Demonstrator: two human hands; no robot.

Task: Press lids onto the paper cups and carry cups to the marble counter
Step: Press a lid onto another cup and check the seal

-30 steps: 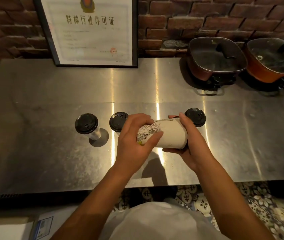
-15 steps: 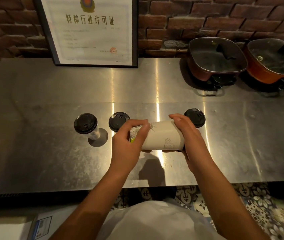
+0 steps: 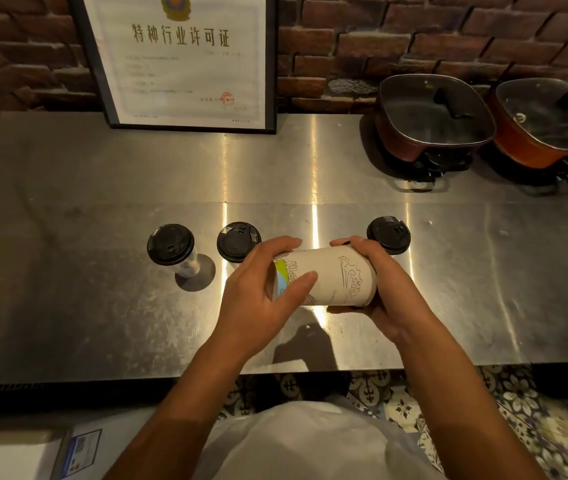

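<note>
Paper cup [image 3: 331, 277], white with line drawings and a green-blue patch: held on its side above the near middle of the steel table [image 3: 67, 306], clear of the surface. Left hand [image 3: 258, 299] wrapped round the narrow base end, thumb pressed on the wall. Right hand [image 3: 379, 289] cupped over the wide mouth end; whether a lid sits under the palm cannot be told. Judgement: lid being seated; squeeze evenly round the rim, keep the left grip light so the wall does not buckle, then turn upright.

Three lidded cups stand in a row behind the hands: left cup [image 3: 171, 244], middle cup [image 3: 238, 241] just beside the left fingers, right cup [image 3: 388, 235] touching-close behind the right fingers; either could be knocked.

Far edge: framed certificate [image 3: 185, 60], two lidded pans [image 3: 435, 116], well apart, no obstruction
</note>
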